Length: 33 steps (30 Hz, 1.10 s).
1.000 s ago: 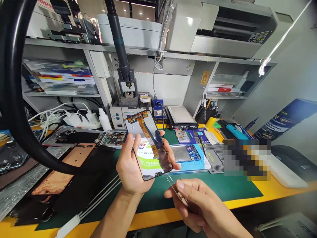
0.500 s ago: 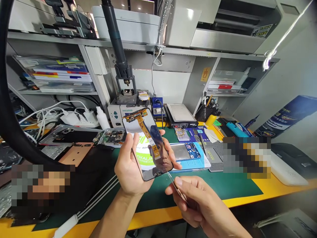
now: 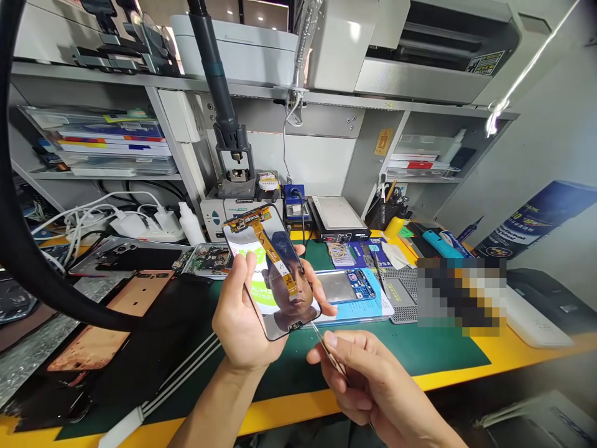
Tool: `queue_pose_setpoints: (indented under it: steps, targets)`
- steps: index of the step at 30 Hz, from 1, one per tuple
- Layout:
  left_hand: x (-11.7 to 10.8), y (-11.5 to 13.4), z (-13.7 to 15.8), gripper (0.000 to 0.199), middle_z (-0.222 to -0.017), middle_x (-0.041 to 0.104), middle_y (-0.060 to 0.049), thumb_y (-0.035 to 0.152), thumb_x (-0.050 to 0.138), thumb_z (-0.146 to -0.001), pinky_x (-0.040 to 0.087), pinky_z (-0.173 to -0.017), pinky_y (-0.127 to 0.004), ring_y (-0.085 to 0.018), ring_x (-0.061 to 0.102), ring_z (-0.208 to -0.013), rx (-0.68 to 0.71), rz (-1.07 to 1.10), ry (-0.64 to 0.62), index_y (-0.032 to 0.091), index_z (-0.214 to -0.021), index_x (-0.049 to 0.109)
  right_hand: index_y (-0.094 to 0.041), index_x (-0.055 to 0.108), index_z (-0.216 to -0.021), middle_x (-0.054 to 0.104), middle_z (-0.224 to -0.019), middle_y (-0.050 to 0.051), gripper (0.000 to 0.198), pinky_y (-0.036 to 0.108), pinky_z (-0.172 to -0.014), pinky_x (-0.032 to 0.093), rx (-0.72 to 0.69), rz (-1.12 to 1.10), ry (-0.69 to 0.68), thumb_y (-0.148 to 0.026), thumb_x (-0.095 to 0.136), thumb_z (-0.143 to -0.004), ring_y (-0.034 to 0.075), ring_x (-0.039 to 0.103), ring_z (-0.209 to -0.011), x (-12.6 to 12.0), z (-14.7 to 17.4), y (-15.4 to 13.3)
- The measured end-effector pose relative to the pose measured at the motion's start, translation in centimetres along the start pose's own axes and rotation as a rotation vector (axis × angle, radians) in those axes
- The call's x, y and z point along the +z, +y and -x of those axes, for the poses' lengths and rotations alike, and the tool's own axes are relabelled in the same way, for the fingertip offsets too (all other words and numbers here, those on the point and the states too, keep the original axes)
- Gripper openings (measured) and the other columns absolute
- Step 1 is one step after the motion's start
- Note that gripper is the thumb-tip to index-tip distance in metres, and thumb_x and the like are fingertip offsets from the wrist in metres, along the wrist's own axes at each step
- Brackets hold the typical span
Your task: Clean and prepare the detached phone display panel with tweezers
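My left hand (image 3: 240, 314) is closed around a phone screen (image 3: 305, 264), back side up and tilted above the green mat (image 3: 433, 348). An orange flex cable (image 3: 268, 244) runs down the screen's mirror-like back, which reflects part of a person. In my right hand (image 3: 359, 373) a pair of tweezers (image 3: 329, 353) is pinched, with its tips at the lower right corner of the screen. Whether the tips touch the edge, I cannot tell. Behind the screen a blue phone frame (image 3: 357, 287) lies on a light-blue box (image 3: 385, 303).
Left of my hands lie copper-coloured phone parts (image 3: 91, 342) on a black sheet, and white cables (image 3: 181, 373). A microscope stand (image 3: 237, 168), a flat heating plate (image 3: 338, 214) and a perforated metal plate (image 3: 403, 292) stand or lie further back. A black ring (image 3: 13, 205) crosses the left side.
The view has shifted slightly, and the screen has tilted a little, so its reflection differs. Both hands keep their hold, with the tweezers at the same corner.
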<state>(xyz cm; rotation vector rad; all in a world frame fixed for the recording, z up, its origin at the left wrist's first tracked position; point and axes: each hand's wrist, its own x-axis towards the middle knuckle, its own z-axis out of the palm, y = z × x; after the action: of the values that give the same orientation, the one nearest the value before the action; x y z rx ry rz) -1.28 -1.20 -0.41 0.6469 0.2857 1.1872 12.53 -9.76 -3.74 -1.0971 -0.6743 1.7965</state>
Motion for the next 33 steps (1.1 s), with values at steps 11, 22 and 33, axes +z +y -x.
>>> queue_pose_setpoints:
  steps: [11, 22, 33]
  targets:
    - [0.3, -0.1, -0.2, 0.061, -0.078, 0.067, -0.015, 0.057, 0.033, -0.094, 0.058, -0.054, -0.048, -0.03, 0.067, -0.064, 0.012, -0.013, 0.069, 0.009, -0.101, 0.071, -0.013, 0.072, -0.081, 0.047, -0.056, -0.006, 0.037, 0.02, -0.039, 0.008, -0.039, 0.07, 0.047, -0.049, 0.072, -0.088, 0.0, 0.024, -0.039, -0.3, 0.1, 0.0]
    - [-0.4, -0.9, -0.4, 0.054, -0.096, 0.072, -0.015, 0.054, 0.038, -0.097, 0.061, -0.074, -0.051, -0.031, 0.072, -0.084, 0.034, 0.014, 0.017, 0.011, -0.109, 0.068, -0.014, 0.072, -0.076, 0.035, -0.056, -0.006, 0.047, 0.026, -0.046, 0.014, -0.263, 0.452, 0.25, -0.06, 0.067, -0.088, 0.007, 0.023, -0.051, -0.4, -0.4, -0.8]
    - [-0.6, -0.8, -0.6, 0.056, -0.087, 0.071, -0.012, 0.058, 0.036, -0.097, 0.061, -0.071, -0.05, -0.031, 0.072, -0.078, 0.062, -0.001, 0.009, 0.013, -0.11, 0.067, -0.015, 0.066, -0.071, 0.04, -0.06, -0.004, 0.046, 0.027, -0.048, 0.016, -0.332, 0.577, 0.321, -0.058, 0.067, -0.089, 0.009, 0.024, -0.053, 0.0, 0.2, -0.9]
